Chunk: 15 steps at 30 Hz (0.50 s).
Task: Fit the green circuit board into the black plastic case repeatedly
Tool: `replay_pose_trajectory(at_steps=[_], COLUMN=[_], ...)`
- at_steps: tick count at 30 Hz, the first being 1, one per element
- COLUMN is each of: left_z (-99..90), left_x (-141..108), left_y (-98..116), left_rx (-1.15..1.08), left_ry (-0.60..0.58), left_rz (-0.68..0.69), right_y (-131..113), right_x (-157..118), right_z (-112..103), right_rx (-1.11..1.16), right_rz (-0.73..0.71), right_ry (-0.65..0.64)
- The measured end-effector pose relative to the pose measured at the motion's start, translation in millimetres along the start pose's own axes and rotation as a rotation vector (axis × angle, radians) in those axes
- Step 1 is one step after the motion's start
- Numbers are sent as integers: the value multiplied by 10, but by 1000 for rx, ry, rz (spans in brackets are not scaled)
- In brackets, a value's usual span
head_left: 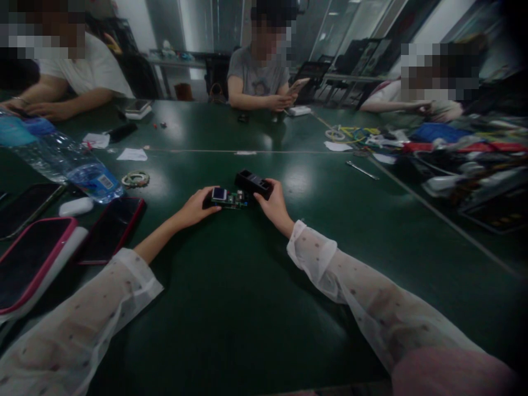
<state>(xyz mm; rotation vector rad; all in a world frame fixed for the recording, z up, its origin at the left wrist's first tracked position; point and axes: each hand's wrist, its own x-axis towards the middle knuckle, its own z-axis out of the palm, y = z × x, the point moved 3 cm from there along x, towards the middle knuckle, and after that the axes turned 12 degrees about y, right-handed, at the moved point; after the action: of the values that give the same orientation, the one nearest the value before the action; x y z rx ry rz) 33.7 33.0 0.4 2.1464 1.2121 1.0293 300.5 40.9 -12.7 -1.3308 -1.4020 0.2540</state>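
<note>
A green circuit board (pixel 234 199) with a small screen (pixel 219 194) at one end is gripped at that end by my left hand (pixel 198 208). In my right hand (pixel 274 206) is a black plastic case (pixel 251 181) with cut-outs in its face, pinched at its right end. The case sits just behind and to the right of the board, tilted down to the right. The two are very close; whether they touch, I cannot tell. Both hands are over the green table (pixel 214 308), in front of me.
Phones (pixel 111 231), a white earbud case (pixel 76 207) and plastic bottles (pixel 91 176) lie at left, near a beaded bracelet (pixel 135 179). Tweezers (pixel 362 170) lie to the right, before a pile of cables and tools (pixel 441 137). Three people sit across the table.
</note>
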Motion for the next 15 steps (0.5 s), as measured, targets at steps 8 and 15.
replay_pose_trajectory(at_steps=[8, 15], left_z=[-1, -6], left_x=[-4, 2], left_y=[-14, 18], left_rx=[7, 15], left_ry=[-1, 1], left_rz=[-10, 3], right_y=[2, -15], right_x=[-3, -3], right_z=[-4, -21], right_rx=[-26, -70], right_rz=[-28, -53], right_ry=[7, 22])
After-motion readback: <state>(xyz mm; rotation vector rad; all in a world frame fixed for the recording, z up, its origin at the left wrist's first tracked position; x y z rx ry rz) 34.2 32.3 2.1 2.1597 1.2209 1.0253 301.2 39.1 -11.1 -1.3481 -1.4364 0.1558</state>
